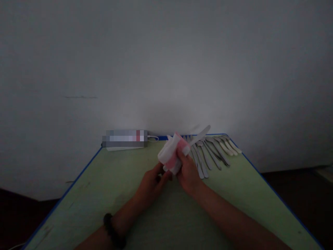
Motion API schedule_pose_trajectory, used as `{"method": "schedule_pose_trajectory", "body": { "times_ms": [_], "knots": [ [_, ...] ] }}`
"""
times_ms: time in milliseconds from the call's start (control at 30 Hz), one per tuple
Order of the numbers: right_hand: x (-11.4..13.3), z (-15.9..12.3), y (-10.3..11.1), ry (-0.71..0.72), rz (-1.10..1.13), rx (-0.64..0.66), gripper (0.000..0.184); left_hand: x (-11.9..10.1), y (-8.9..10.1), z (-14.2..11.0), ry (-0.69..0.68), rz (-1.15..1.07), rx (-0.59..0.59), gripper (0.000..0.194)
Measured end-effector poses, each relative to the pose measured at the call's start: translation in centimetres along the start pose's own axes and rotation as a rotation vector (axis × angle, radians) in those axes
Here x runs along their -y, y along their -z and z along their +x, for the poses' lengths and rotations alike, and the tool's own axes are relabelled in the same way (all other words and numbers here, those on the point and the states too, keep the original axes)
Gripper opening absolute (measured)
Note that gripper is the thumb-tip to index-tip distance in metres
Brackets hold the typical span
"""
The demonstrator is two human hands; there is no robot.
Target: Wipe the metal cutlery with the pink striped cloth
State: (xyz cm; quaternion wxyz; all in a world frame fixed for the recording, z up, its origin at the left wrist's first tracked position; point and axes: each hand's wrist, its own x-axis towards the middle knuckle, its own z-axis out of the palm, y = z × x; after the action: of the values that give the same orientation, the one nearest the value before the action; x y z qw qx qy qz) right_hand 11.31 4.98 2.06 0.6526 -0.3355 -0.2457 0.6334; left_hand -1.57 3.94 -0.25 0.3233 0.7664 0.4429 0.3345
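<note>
A white and pink cloth (171,158) is bunched between my hands over the table. Out of its upper right side sticks a table knife (201,135), its blade pointing up and to the right; the handle is hidden by the cloth. My right hand (187,171) is closed on the cloth around the knife, thumb on top. At the cloth's lower left, my left hand (152,180) pinches with thumb and fingers; whether the knife's handle end is also in that grip cannot be seen.
Several metal forks and spoons (208,156) lie in a row at the back right of the green table (117,184). Beside them are several white-handled pieces (232,147). At the back left lies a blurred-out packet (125,139) with a white cord. A wall (166,69) stands behind.
</note>
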Motion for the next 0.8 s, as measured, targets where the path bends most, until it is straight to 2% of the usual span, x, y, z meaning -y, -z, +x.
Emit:
{"method": "schedule_pose_trajectory", "body": {
  "times_ms": [167,400,600,800],
  "knots": [
    [-0.3,-0.5,0.3,0.068,-0.286,-0.07,0.043,-0.8,-0.2,-0.6,-0.068,0.384,0.084,0.032],
    [-1.1,-1.7,0.3,0.141,-0.636,-0.166,0.045,-1.3,-0.5,-0.9,-0.117,0.708,0.212,0.035],
    [-1.1,-1.1,0.6,0.126,-0.622,-0.231,0.051,-1.3,-0.9,-0.8,-0.133,0.804,0.312,0.035],
    [0.6,0.9,1.3,0.149,-0.415,-0.165,0.053,-1.7,-1.5,-1.0,-0.148,0.868,0.367,0.03]
  ]
}}
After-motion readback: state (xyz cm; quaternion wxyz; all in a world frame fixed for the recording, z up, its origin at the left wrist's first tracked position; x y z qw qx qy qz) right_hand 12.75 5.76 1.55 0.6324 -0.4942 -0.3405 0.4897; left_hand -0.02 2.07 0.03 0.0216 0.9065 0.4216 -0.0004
